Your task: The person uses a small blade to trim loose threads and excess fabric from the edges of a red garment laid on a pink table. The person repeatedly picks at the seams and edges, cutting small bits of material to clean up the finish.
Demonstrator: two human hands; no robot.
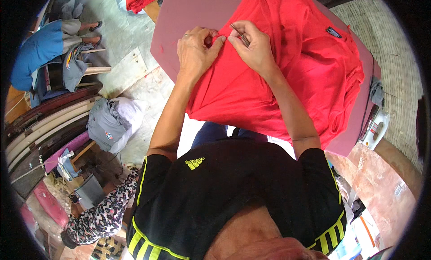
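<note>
Black short-sleeve tee (233,188) w/ yellow-green stripes, chest logo; poss. ring on left hand (194,51).

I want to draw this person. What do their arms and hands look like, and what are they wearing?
Both forearms are bare. The left hand has a thin ring on one finger; the right hand shows no ring or watch. The arms come out of the short sleeves of a black shirt, which has bright yellow-green stripes along its sides and a small yellow-green logo on the chest.
</note>
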